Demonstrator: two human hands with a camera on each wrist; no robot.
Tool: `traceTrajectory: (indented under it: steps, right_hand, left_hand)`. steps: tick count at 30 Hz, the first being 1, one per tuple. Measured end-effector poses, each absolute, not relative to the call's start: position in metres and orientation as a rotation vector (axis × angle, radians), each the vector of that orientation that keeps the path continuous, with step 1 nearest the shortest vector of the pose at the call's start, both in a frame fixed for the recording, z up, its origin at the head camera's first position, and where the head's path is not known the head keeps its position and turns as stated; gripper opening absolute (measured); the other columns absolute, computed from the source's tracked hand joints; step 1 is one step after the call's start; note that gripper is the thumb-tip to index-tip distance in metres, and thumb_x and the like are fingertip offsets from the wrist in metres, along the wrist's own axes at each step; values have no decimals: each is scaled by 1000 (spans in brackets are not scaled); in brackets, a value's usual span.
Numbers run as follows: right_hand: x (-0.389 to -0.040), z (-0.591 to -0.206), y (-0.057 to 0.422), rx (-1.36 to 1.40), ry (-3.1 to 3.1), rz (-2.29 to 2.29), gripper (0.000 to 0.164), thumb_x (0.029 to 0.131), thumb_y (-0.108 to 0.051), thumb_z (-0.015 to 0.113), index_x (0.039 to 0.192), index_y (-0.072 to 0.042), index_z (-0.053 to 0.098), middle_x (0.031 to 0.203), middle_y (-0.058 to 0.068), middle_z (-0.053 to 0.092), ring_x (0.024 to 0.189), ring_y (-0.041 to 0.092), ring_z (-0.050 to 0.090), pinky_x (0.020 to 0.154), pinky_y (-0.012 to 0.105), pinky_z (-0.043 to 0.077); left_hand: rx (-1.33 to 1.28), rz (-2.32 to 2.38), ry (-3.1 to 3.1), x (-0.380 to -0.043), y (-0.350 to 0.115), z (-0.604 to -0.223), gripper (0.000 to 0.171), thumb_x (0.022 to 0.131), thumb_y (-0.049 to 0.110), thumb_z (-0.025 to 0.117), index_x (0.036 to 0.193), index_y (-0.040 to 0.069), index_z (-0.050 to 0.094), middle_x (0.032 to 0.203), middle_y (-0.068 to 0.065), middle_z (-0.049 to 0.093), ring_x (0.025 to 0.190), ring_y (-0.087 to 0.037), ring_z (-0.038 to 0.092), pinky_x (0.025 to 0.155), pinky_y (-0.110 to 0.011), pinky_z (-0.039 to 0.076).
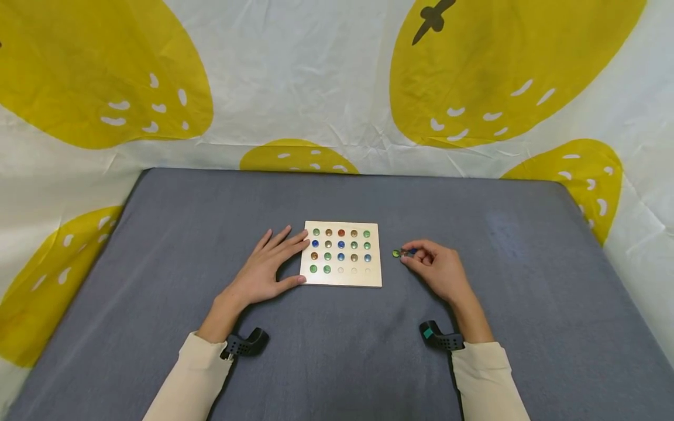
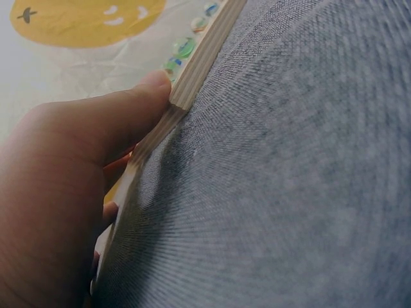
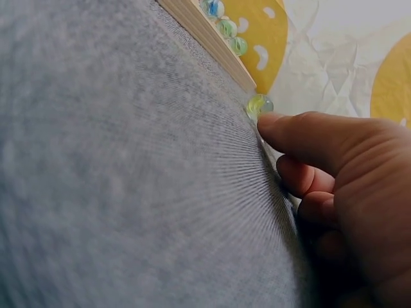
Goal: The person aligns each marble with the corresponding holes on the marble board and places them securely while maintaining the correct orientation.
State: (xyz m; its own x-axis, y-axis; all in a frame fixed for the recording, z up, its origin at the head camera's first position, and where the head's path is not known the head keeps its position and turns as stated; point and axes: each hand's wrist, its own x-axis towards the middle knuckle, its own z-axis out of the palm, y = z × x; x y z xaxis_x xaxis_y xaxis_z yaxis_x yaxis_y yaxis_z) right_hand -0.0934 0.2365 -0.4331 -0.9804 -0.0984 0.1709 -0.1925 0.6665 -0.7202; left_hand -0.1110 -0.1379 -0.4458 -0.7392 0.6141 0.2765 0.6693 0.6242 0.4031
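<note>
A pale wooden board (image 1: 342, 283) lies flat on the table, with rows of glass marbles in green, blue, amber and red set in its hollows. Three bare hollows show at its near right corner. My left hand (image 1: 265, 272) rests along the board's left side, fingers spread and thumb at the near corner. Right of the board, my right hand (image 1: 439, 269) pinches a small marble (image 1: 404, 253) between thumb and forefinger. A yellow-green marble (image 1: 396, 254) lies just beyond those fingertips. Something blue (image 1: 413, 251) shows beneath the curled fingers, partly hidden.
A grey cloth (image 1: 326, 351) covers the table. White fabric with yellow fruit shapes (image 1: 300, 155) hangs behind it and at both sides. Each wrist wears a black strap-mounted device (image 1: 247, 342).
</note>
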Motion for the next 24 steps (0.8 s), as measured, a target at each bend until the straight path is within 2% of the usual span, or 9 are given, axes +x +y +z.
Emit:
traceTrajectory:
  steps: [8,15,20,24]
  right_hand:
    - [-91,-432,238,237,-2746,1279,17,86,-24,74,98,-13,70,66,-2,56,53,12,46,48,22,37]
    - [-90,-429,241,196,-2723,1412,21,86,-25,74,101,-12,70,75,1,64,60,13,52,51,21,41]
    - [-88,-422,239,219,-2708,1455,21,86,-18,74,103,-7,70,79,6,65,61,14,54,52,20,42]
    - [-80,-401,229,246,-2700,1441,19,85,-8,73,102,0,68,79,11,65,62,17,55,53,20,43]
  left_hand:
    - [-1082,-742,-2725,-109,-138,-447,72,91,57,55,147,15,41,154,0,32,143,-29,20,114,-53,6]
    - [-1081,-751,-2720,-110,-139,-449,71,90,54,57,148,16,40,154,0,32,143,-29,20,114,-52,6]
    - [-1079,-738,-2716,-110,-139,-450,71,91,54,57,147,16,41,153,0,32,142,-29,21,114,-53,6]
    - [-1079,-740,-2708,-110,-138,-450,70,90,53,59,147,15,41,153,-1,33,142,-30,21,114,-53,7]
